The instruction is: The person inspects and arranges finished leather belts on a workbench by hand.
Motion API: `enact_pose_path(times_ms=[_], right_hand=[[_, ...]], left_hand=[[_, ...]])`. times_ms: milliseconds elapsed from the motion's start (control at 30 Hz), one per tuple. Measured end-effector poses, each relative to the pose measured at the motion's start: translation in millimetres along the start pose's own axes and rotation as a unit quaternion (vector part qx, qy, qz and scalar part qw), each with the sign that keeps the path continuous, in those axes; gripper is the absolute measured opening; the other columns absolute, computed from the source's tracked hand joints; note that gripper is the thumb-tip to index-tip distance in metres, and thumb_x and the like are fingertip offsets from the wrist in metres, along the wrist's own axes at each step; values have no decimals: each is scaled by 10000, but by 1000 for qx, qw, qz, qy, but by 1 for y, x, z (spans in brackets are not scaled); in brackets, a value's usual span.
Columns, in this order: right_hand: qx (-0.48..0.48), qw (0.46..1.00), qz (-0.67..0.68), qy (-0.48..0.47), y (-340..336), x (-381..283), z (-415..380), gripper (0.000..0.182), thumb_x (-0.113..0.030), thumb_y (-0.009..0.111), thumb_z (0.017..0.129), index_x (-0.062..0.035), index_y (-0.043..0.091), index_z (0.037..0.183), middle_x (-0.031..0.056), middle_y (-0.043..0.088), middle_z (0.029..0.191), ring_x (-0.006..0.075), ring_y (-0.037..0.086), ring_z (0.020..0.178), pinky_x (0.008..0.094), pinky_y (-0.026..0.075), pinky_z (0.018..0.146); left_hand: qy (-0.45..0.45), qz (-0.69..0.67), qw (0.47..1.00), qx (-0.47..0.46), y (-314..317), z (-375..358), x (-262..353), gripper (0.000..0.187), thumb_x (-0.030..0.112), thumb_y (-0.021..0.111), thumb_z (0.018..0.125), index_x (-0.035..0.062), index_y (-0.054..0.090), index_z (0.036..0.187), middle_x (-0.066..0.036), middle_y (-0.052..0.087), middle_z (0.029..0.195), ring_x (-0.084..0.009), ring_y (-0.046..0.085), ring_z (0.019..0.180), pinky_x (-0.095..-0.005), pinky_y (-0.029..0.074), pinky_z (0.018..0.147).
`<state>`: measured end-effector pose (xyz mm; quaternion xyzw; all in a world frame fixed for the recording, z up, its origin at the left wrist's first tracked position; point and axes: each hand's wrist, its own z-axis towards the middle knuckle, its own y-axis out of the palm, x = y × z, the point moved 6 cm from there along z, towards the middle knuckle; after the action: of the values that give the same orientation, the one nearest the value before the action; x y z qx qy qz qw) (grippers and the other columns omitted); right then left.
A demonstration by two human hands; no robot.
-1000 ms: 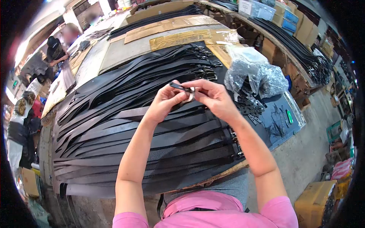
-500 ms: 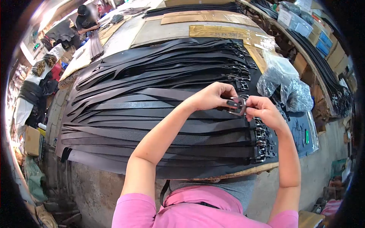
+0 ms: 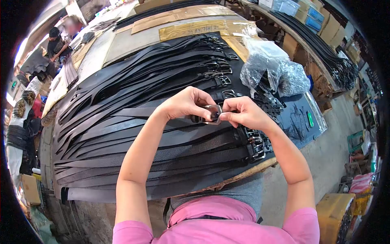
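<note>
A metal belt buckle on a black belt is held between my two hands above the table. My left hand is closed around the belt's buckle end, its thumb pressed by the frame. On the other side, the fingers of my right hand pinch at the buckle's edge; whether they also hold a small part there is hidden. Underneath lie many black leather belts side by side, their buckles lined up along the right.
Plastic bags and a green-handled tool lie at the table's right. Flattened cardboard covers the far part. More belts hang over a bench at the right. Another person works at the far left.
The view has swung, so the table and my hands appear farther left. The buckle has turned to show its frame more openly, and both hands stay on it.
</note>
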<state>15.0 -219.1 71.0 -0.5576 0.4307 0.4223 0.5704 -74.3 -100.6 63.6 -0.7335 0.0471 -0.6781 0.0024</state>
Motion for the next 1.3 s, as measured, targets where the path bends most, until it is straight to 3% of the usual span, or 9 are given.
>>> enact_pose_path(times_ms=[67,200,300,467,733,867,900,967,1300], right_hand=[[7,999,-50,-19,-1,0,-5,174,-174,607,904,-37,587,799,-12,549,579,42,423,446,215,321,436],[-47,993,76,82,-5,4,-17,358,-387,438,982,-69,573,888,-1,577,638,34,408,485,202,334,459],[-84,989,92,82,-3,0,-24,349,-387,430,985,-72,563,914,9,586,695,33,431,542,187,345,494],[-130,983,81,100,-1,7,-27,159,-122,501,953,1,529,1049,33,608,761,35,458,582,184,381,531],[-64,992,-6,108,-6,11,-23,74,-37,516,901,-12,582,925,28,607,682,25,422,517,195,336,477],[-19,992,-43,116,-20,15,-17,64,-61,553,850,-26,602,831,11,616,618,54,487,543,244,382,502],[-21,992,-47,117,-23,15,-14,68,-18,517,891,-17,586,893,26,600,640,16,380,472,198,296,434],[-11,993,-69,93,-31,20,-7,69,-24,518,896,-17,585,886,26,598,626,15,379,468,195,293,433],[14,971,-226,76,-63,71,26,158,-130,603,811,6,639,884,129,671,844,182,608,734,323,476,679]], left_hand=[[-41,106,994,5,9,3,6,298,248,807,717,0,698,841,-12,652,715,-54,553,632,-200,435,582],[-49,62,996,40,20,8,6,256,212,801,718,-9,693,789,6,618,654,-38,517,591,-194,403,547],[-65,60,995,40,22,10,4,236,205,797,724,-3,687,746,4,613,638,-36,510,573,-194,400,534],[-76,66,993,57,31,7,4,221,175,799,714,11,660,665,11,605,621,-32,502,564,-194,382,518],[-69,102,990,66,32,2,-2,217,204,753,773,-5,696,765,0,651,694,-42,557,660,-216,440,628],[-22,71,987,139,-1,11,-15,230,195,614,899,-21,692,909,-43,681,830,-83,607,769,-250,490,761],[21,83,983,162,-15,13,-9,251,214,600,911,-21,684,938,-45,673,841,-93,611,784,-253,493,768],[60,78,965,243,-49,20,-12,246,207,588,918,-18,676,965,-44,666,839,-100,614,805,-258,496,768],[75,337,881,323,-100,83,-23,179,58,639,795,-14,686,953,-111,694,816,-143,643,733,-282,511,707]])
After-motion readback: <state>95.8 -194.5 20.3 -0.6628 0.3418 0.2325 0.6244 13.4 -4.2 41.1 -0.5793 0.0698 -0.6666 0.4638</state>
